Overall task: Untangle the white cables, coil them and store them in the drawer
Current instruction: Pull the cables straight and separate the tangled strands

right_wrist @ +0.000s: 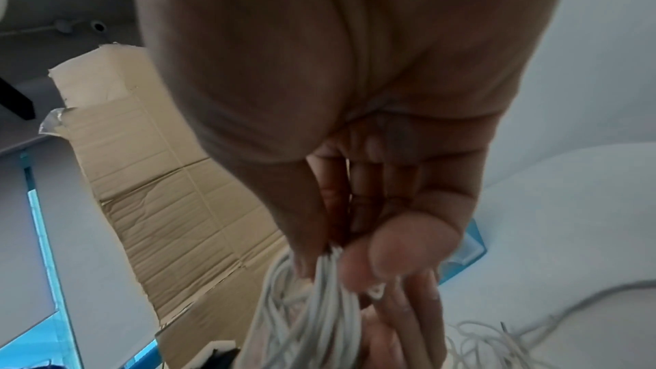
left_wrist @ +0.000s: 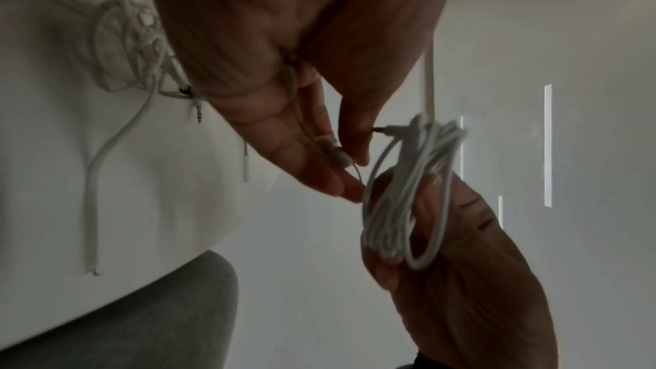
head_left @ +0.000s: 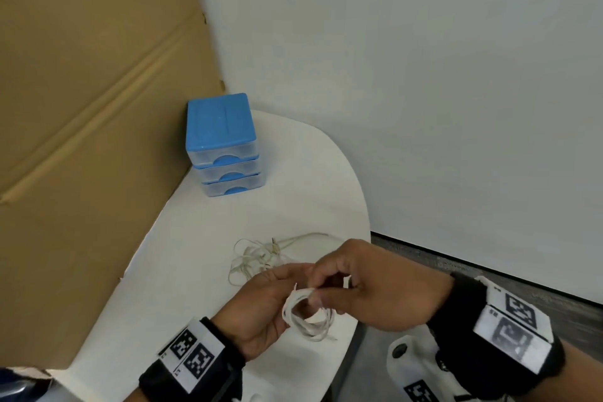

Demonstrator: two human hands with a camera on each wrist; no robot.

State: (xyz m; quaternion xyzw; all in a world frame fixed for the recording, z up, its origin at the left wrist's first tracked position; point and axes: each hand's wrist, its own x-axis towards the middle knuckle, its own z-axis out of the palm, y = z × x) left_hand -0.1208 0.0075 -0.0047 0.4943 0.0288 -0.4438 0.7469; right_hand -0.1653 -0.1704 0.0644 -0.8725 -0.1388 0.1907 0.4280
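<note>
A small coil of white cable [head_left: 306,325] hangs above the near edge of the white table [head_left: 293,199]. My right hand [head_left: 321,292] pinches the coil's top between thumb and fingers; the right wrist view shows the bundle [right_wrist: 305,319] held at those fingertips [right_wrist: 390,260]. My left hand [head_left: 293,274] lies palm up beside the coil. In the left wrist view its thumb and finger pinch a thin loose end [left_wrist: 337,156] next to the coil [left_wrist: 401,206]. Further white cables lie in a tangle [head_left: 254,259] on the table just beyond both hands.
A blue three-drawer unit [head_left: 218,127] stands at the table's far left corner with all drawers shut. A big cardboard sheet [head_left: 81,108] walls off the left side. The table's curved edge [head_left: 365,222] drops off at the right beside a white wall.
</note>
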